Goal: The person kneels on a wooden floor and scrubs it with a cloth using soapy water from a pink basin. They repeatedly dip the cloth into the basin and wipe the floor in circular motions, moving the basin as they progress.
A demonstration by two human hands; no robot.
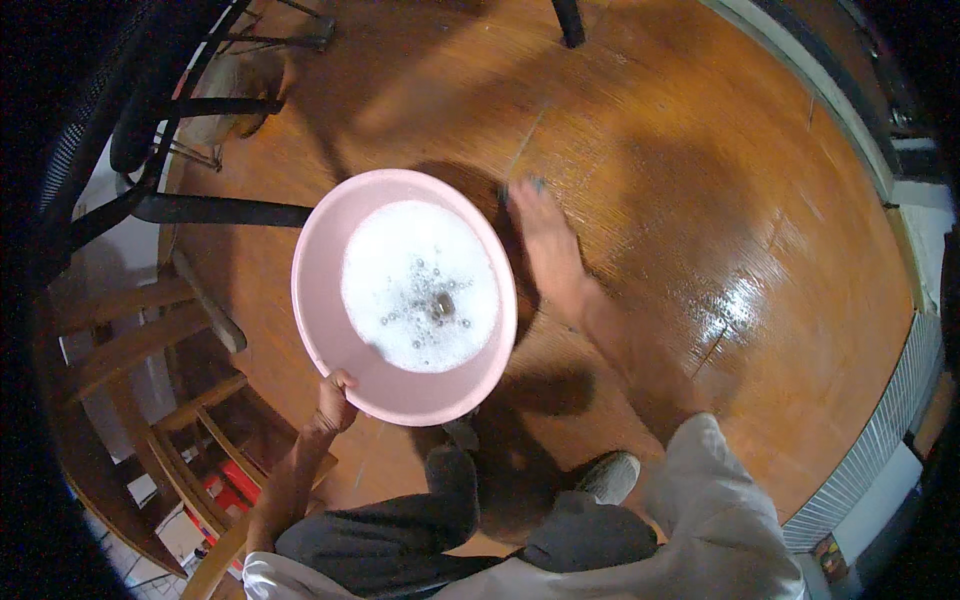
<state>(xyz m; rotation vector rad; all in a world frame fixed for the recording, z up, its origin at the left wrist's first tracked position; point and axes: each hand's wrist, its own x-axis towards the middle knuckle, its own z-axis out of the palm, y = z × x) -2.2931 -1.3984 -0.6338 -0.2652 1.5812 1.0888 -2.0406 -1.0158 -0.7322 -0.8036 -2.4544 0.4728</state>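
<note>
My left hand (337, 405) grips the near-left rim of a pink plastic basin (319, 300), with the thumb over the edge. White suds (397, 240) cover the liquid in the basin, with larger bubbles and a small dark gap right of the middle. The basin is held tilted above the wet floor. Just right of the basin, my right hand (547, 247) reaches forward over the floor with fingers extended. It is blurred, and I see nothing held in it. Small bluish spots show at its fingertips; what they are I cannot tell.
Orange-brown flooring (660, 210) shines wet on the right. A black chair frame (225, 208) stands left, by the basin. Wooden furniture (180, 465) is at the lower left, near my left arm. A white sill (840, 112) edges the right side. My shoe (611, 478) shows below.
</note>
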